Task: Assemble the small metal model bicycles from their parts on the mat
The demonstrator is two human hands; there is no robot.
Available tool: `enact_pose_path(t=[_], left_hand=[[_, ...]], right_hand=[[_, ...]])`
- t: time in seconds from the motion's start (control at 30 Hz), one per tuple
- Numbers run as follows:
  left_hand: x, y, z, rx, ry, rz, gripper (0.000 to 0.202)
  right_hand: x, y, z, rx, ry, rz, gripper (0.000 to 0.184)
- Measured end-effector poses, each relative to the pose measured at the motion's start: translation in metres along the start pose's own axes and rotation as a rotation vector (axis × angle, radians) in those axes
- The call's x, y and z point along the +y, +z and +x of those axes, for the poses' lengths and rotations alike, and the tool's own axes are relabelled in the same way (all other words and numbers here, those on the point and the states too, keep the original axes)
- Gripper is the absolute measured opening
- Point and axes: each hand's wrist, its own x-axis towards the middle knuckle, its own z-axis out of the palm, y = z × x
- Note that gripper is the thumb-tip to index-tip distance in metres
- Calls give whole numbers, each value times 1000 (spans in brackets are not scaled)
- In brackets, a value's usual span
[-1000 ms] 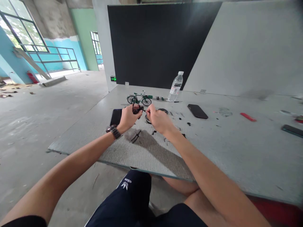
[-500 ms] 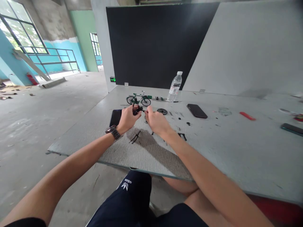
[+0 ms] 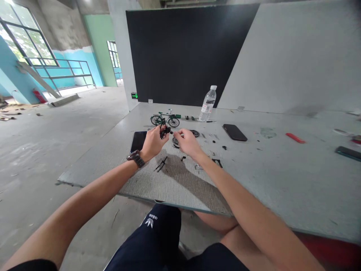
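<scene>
My left hand (image 3: 153, 143), wearing a wristwatch, is closed around a black model bicycle frame (image 3: 166, 131), raised above the table. At the right end of that piece, my right hand (image 3: 189, 144) is closed in a pinch; whatever lies between its fingertips is too small to make out. Just behind stands a finished-looking green model bicycle (image 3: 166, 119). One loose spoked wheel (image 3: 194, 133) lies past my right hand, and another wheel (image 3: 175, 140) shows partly under its fingers. A black fork (image 3: 161, 164) rests on the table nearer to me.
Small parts are scattered right of my hands, among them a black bracket-like piece (image 3: 217, 163). A dark phone (image 3: 234, 132), a plastic water bottle (image 3: 208, 103) and a red object (image 3: 295, 138) stand or lie farther off. Left of my hand is a black flat device (image 3: 138, 141).
My right hand has drawn slightly down and right, with its fingers more extended, uncovering part of the second wheel and small parts. My left hand keeps the frame in nearly the same place.
</scene>
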Motion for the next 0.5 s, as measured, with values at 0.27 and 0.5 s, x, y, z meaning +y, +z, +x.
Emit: enact_pose_path(t=[0.27, 0.5], left_hand=[[-3, 0, 1, -16, -33, -8, 17], [1, 3, -3, -4, 24, 28, 12]], right_hand=[[6, -4, -3, -10, -398, -791, 25], [6, -4, 1, 89, -292, -351, 23]])
